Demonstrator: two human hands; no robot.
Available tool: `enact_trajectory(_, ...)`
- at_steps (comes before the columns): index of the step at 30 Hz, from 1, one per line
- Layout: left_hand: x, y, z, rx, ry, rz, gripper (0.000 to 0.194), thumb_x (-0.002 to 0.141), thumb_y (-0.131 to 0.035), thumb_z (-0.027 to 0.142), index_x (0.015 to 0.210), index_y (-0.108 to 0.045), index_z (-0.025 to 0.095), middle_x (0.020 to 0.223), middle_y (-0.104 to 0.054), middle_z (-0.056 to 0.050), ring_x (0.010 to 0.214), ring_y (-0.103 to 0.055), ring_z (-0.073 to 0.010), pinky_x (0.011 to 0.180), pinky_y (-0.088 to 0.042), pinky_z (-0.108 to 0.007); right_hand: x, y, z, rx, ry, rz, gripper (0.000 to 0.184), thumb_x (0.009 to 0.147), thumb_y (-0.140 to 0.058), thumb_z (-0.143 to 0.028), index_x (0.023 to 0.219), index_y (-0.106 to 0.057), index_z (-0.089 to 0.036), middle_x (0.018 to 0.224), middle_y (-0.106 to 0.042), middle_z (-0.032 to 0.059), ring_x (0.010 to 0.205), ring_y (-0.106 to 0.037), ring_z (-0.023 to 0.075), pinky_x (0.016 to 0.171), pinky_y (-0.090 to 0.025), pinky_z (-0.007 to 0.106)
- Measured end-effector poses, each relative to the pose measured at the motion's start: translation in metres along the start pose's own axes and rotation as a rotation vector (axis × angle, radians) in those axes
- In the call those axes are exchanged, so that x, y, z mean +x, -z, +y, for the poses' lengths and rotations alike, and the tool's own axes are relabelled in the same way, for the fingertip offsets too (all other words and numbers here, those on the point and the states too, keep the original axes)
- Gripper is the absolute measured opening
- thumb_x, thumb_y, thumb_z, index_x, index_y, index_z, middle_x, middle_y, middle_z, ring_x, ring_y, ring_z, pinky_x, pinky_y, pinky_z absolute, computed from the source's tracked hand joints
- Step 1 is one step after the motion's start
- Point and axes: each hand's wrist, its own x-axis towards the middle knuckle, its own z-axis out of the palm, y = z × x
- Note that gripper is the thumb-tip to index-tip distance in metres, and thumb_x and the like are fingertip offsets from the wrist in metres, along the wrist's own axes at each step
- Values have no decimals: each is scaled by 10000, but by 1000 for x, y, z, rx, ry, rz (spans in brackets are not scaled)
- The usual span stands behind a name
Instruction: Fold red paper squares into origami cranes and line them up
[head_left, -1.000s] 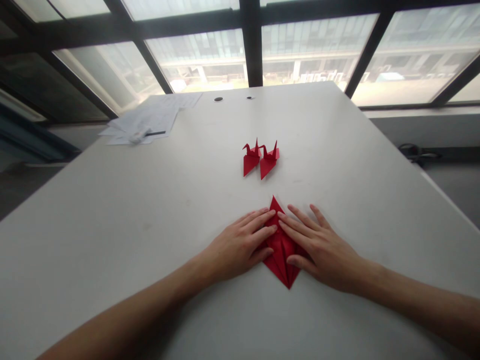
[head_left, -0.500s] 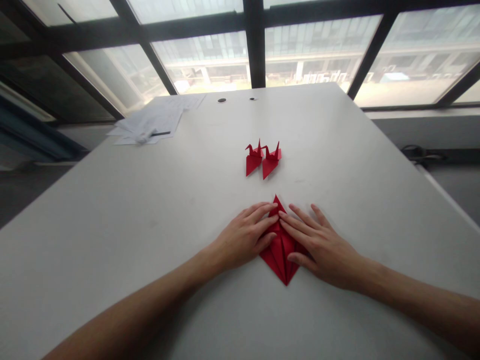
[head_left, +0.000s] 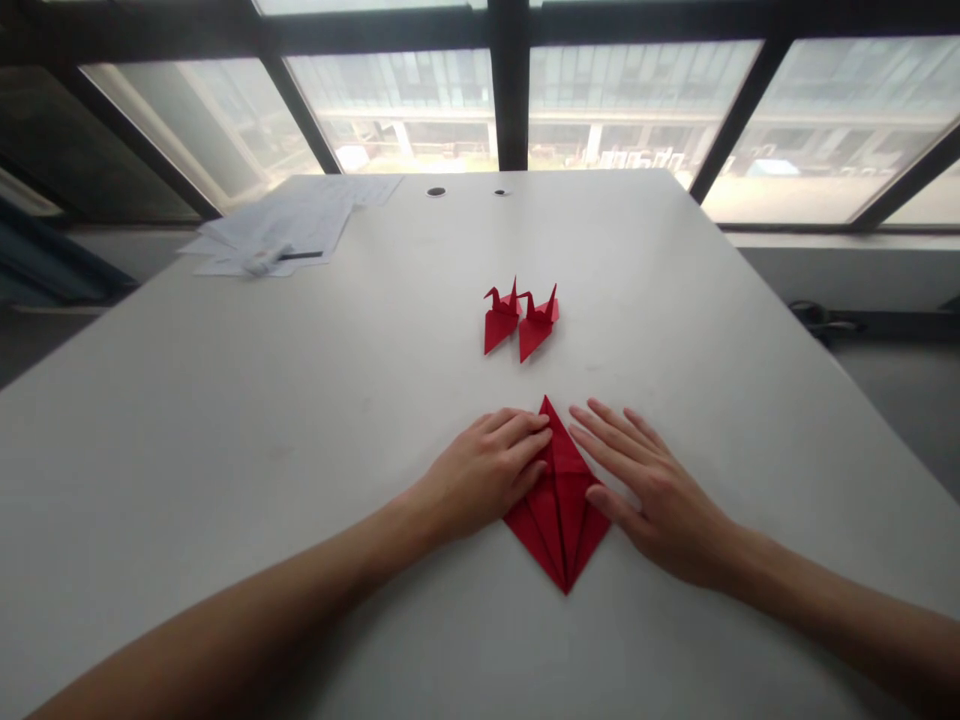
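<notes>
A red folded origami paper lies flat on the white table, diamond-shaped, with creases running down its middle. My left hand rests over its left side, fingers stretched out and pressing on the paper; that edge is hidden beneath them. At its right side is my right hand, fingers spread, its thumb at the paper's right corner. The other right fingertips sit just off the upper right edge. Beyond the paper stand two finished red paper cranes, a left crane and a right crane, close together.
The white table stretches to large windows with dark frames. Loose paper sheets lie at the back left with a dark pen and a crumpled whitish item. Two round holes sit near the far edge.
My right hand has lifted off the paper's middle and moved right, baring its right half. My left hand stays on the left side. The camera view has shifted slightly.
</notes>
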Motion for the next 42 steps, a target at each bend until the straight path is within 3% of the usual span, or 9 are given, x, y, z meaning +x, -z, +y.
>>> enact_trajectory(3, -1, 0, 1, 14, -16, -4, 279, 1004, -474, 236, 1236, -606, 153, 1348, -593, -112, 1239, -545, -254, 1075, -468, -444, 12, 2, 13, -28, -63, 13, 488, 1020, -420, -314, 1500, -403, -229, 1591, -346, 90, 1487, -269, 261, 1175, -269, 549)
enact_trajectory(9, 0, 1, 2, 39, -17, 3, 298, 994, -495, 227, 1264, -583, 137, 1353, -592, -117, 1250, -542, -252, 1076, -472, -432, 31, -3, 28, -54, 10, -43, 445, 1036, -374, -308, 1472, -448, -256, 1558, -416, 64, 1463, -321, 266, 1134, -292, 540)
enact_trajectory(28, -2, 1, 1, 76, -32, -28, 333, 1009, -463, 243, 1315, -563, 159, 1329, -583, -129, 1211, -559, -249, 1027, -496, -432, 31, -8, 30, -144, 58, -32, 500, 1022, -423, -375, 1505, -400, -245, 1554, -421, 77, 1444, -339, 304, 1119, -284, 541)
enact_trajectory(42, -2, -4, -1, 44, -74, 44, 325, 998, -488, 228, 1304, -575, 165, 1342, -602, -101, 1236, -552, -226, 1074, -480, -399, 31, -10, 30, -168, 64, -30, 499, 1021, -423, -401, 1490, -421, -233, 1554, -423, 83, 1438, -342, 306, 1119, -276, 537)
